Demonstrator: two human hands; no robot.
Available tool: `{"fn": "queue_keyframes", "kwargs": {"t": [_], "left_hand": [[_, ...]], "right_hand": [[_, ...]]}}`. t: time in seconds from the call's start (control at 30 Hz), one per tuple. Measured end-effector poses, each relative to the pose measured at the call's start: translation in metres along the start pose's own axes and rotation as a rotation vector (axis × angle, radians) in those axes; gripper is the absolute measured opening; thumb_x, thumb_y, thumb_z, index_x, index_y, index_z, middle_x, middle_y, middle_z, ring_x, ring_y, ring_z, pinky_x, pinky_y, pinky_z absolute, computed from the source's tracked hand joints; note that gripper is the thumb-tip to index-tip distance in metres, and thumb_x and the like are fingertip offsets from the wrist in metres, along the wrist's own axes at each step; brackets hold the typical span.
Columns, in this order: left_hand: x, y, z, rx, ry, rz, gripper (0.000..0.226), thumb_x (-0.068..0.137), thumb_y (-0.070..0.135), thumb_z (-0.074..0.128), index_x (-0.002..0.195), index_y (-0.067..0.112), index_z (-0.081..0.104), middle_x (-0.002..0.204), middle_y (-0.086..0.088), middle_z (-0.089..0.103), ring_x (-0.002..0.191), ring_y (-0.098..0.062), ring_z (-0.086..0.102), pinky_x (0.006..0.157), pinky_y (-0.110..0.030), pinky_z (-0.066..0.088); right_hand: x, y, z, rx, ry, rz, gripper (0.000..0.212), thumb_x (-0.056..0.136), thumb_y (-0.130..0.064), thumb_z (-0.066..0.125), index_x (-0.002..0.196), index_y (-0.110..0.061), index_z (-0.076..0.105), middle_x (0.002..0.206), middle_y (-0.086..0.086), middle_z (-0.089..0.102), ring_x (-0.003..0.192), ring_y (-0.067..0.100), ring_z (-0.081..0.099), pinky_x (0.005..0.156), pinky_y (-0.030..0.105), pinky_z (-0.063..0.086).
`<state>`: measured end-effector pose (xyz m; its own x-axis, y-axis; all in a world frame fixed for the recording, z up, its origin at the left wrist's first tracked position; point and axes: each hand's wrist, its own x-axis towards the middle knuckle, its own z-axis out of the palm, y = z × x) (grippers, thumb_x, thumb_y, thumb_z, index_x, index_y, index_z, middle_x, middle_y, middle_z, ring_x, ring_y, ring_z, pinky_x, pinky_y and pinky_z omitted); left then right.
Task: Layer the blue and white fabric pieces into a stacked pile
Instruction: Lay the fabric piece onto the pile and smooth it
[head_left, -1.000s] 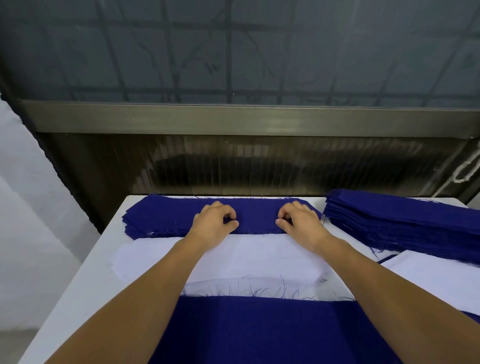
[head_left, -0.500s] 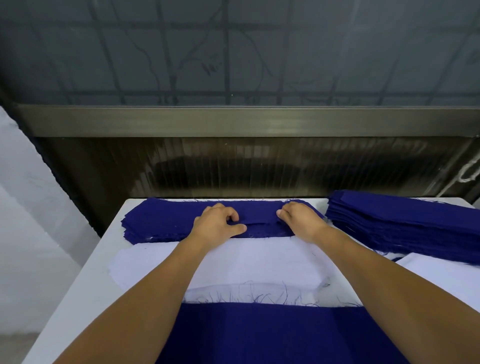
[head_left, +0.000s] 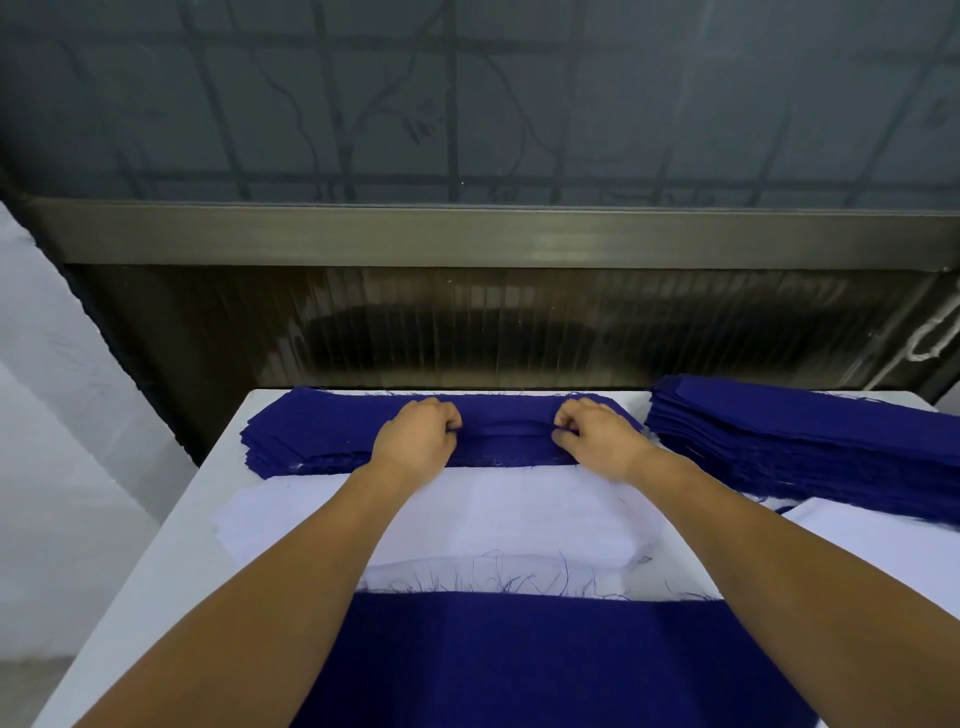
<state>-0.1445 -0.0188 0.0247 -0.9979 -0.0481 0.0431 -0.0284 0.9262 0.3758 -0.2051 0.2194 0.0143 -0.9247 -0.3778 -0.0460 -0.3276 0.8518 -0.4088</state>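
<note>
Both hands had slid farther onto the far blue stack since a second earlier, lifting a ridge in its top piece. My left hand and right hand each pinched that top blue piece; it ran taut between both grips. To do it well, I judged I should lift evenly, peeling one layer only, toward the white piece just nearer me than that stack.
</note>
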Motion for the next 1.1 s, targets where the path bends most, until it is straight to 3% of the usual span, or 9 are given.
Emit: {"fn": "queue_keyframes", "kwargs": {"t": [0.13,0.3,0.47,0.6,0.7,0.77,0.83,1.0,1.1], "left_hand": [[-0.01,-0.029,-0.015,0.07,0.066,-0.043,0.009,0.096,0.019,0.052,0.095,0.021,0.061,0.103,0.001,0.058,0.101,-0.022,0.054,0.085,-0.042,0.05],[-0.033,-0.059,-0.035,0.178,0.126,-0.108,0.022,0.098,0.023,0.051,0.118,0.022,0.061,0.117,0.0,0.06,0.104,-0.018,0.055,0.091,-0.036,0.047],[-0.077,-0.064,-0.048,0.234,0.151,0.094,0.025,0.097,0.029,0.052,0.119,0.026,0.062,0.116,0.007,0.061,0.104,-0.01,0.054,0.09,-0.025,0.045],[-0.136,-0.067,-0.056,0.165,-0.077,0.235,0.017,0.093,0.039,0.056,0.109,0.044,0.06,0.105,0.026,0.06,0.093,0.006,0.055,0.077,-0.008,0.042],[-0.164,-0.058,-0.069,0.016,-0.377,0.273,0.011,0.093,0.043,0.056,0.099,0.052,0.057,0.101,0.035,0.058,0.095,0.012,0.054,0.081,-0.01,0.046],[-0.168,-0.047,-0.075,-0.045,-0.416,0.285,0.012,0.094,0.039,0.057,0.097,0.05,0.06,0.1,0.033,0.06,0.094,0.011,0.056,0.082,-0.013,0.048],[-0.165,-0.035,-0.081,-0.055,-0.294,0.26,0.013,0.093,0.034,0.059,0.094,0.046,0.061,0.096,0.029,0.061,0.092,0.01,0.056,0.081,-0.015,0.05],[-0.173,-0.022,-0.092,-0.031,0.103,0.325,0.022,0.088,0.023,0.067,0.094,0.042,0.06,0.092,0.028,0.055,0.086,0.004,0.057,0.072,-0.012,0.047],[-0.195,-0.03,-0.084,0.051,0.071,0.418,0.019,0.085,0.025,0.069,0.09,0.042,0.063,0.09,0.029,0.055,0.088,0.006,0.054,0.073,-0.012,0.047]], "right_hand": [[-0.002,0.001,0.001,-0.011,0.025,0.005,0.019,0.101,-0.027,0.048,0.117,-0.021,0.055,0.118,0.0,0.055,0.104,0.013,0.049,0.084,0.024,0.041],[-0.017,-0.006,-0.007,-0.006,0.033,-0.022,0.011,0.1,-0.021,0.05,0.108,-0.021,0.058,0.116,0.001,0.055,0.1,0.013,0.052,0.083,0.022,0.042],[-0.08,-0.011,-0.023,-0.057,0.107,-0.124,0.013,0.096,-0.025,0.056,0.107,-0.025,0.062,0.098,-0.01,0.056,0.087,0.005,0.052,0.074,0.014,0.039],[-0.165,0.004,-0.043,0.142,-0.086,-0.105,0.008,0.094,-0.034,0.059,0.087,-0.036,0.063,0.085,-0.011,0.066,0.077,0.008,0.062,0.067,0.021,0.05],[-0.206,0.01,-0.055,0.273,-0.311,-0.049,0.009,0.095,-0.037,0.058,0.092,-0.034,0.066,0.093,-0.012,0.07,0.086,0.008,0.066,0.073,0.026,0.054],[-0.213,0.012,-0.06,0.265,-0.345,-0.02,0.01,0.095,-0.036,0.058,0.093,-0.03,0.067,0.096,-0.007,0.071,0.088,0.011,0.067,0.077,0.03,0.055],[-0.212,0.009,-0.066,0.248,-0.251,-0.015,0.009,0.095,-0.033,0.058,0.093,-0.031,0.066,0.095,-0.01,0.07,0.087,0.008,0.065,0.078,0.03,0.054],[-0.224,0.001,-0.07,0.155,0.279,-0.174,0.008,0.092,-0.029,0.058,0.091,-0.037,0.061,0.093,-0.025,0.06,0.091,0.001,0.057,0.075,0.016,0.047],[-0.248,0.007,-0.05,-0.023,0.388,-0.394,0.009,0.095,-0.025,0.056,0.09,-0.029,0.062,0.093,-0.024,0.056,0.088,0.0,0.054,0.079,0.012,0.042]]}}
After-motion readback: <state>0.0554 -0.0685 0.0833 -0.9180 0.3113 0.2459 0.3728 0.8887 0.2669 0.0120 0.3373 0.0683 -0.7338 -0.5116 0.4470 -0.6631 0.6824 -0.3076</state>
